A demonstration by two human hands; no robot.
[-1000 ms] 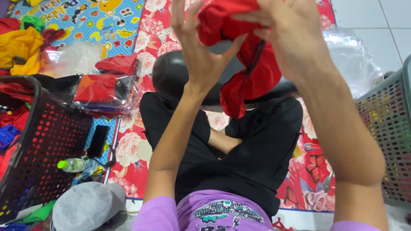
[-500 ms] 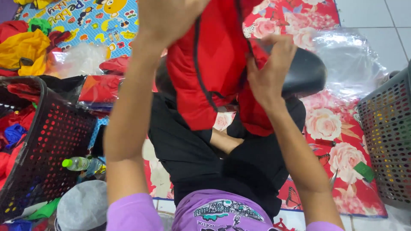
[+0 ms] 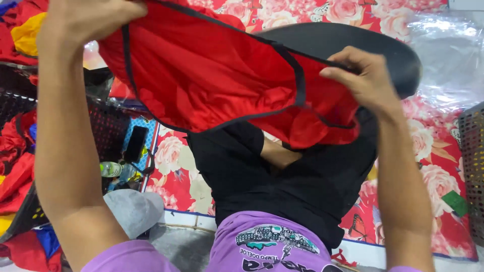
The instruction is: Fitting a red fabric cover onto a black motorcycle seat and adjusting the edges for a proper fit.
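A red cloth piece with black piping (image 3: 212, 75) is stretched out in front of me, above my crossed legs in black trousers (image 3: 282, 186). My left hand (image 3: 85, 20) grips its upper left corner, near the top edge of the view. At the right end, my right hand (image 3: 363, 78) pinches the black-edged border between thumb and fingers. The cloth sags in the middle and bunches under my right hand. Behind it lies a black oval board (image 3: 363, 45), partly hidden by the cloth.
A black perforated basket (image 3: 108, 128) holding red and yellow cloth stands at my left. A phone (image 3: 135, 143), a small bottle (image 3: 112, 169) and a grey cap (image 3: 133, 209) lie beside it. Clear plastic bags (image 3: 448, 65) and another basket (image 3: 474, 166) sit right, on a floral mat (image 3: 176, 171).
The bunched red cloth has been pulled open and spread wide. My left hand moved up and left, my right hand moved right along the edge. The view tilted downward.
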